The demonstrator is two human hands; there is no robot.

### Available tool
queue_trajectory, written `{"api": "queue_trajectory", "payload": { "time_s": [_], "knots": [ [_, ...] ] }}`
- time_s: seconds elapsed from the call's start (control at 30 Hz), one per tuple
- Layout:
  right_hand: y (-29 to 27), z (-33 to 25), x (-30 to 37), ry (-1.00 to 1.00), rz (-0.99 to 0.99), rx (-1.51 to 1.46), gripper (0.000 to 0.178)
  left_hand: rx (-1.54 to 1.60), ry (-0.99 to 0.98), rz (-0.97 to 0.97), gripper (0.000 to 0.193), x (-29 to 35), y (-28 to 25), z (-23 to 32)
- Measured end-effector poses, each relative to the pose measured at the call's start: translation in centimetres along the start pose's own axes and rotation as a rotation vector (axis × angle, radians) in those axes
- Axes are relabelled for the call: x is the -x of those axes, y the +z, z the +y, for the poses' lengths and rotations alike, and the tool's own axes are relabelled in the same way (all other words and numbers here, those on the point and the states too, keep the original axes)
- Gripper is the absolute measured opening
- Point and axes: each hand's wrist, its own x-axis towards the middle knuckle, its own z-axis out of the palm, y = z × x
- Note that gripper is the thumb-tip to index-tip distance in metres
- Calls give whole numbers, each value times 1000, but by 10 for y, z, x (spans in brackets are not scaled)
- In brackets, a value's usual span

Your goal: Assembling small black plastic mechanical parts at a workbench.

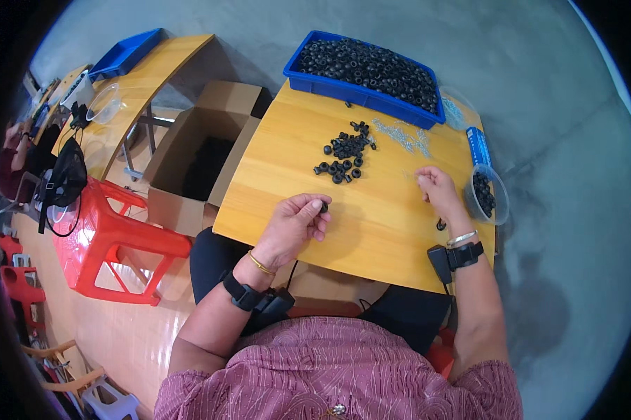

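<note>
Above the near left part of the yellow table [273, 178], my left hand [294, 224] pinches a small round black part [324, 207] between thumb and fingers. My right hand [438, 190] is closed, fingertips together, over the right side of the table; whatever they hold is too small to make out. Loose black parts [347, 145] lie in a pile ahead, between the two hands. Beyond my right hand are scattered thin silver pieces [405, 138]. A clear tub [496, 213] with black parts stands beside my right wrist.
A blue tray [357, 92] full of black parts sits at the table's far edge. To its right are a clear container [455, 112] and a blue box [478, 147]. On the left stand an open cardboard box [172, 199], a red stool [98, 245] and another table [147, 73].
</note>
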Motion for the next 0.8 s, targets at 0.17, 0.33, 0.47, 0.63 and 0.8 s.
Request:
{"api": "queue_trajectory", "payload": {
  "time_s": [0.17, 0.33, 0.47, 0.63, 0.8],
  "knots": [
    [-5, 17, -13, -51, 116, 124, 20, -7, 27, -53, 20, 1, 1, -1],
    [9, 4, -15, -258, 138, 519, 16, 36, 24, -58, 20, 6, 4, -3],
    [13, -9, -11, -282, 63, 650, 11, 139, 19, -116, 20, 6, 5, -6],
    [30, -22, -7, -414, 94, 492, 10, 183, 5, -141, 21, 7, 2, -7],
    [46, -35, -4, -442, -3, 581, 11, 253, 49, -191, 22, 9, -1, -9]
  ]
}}
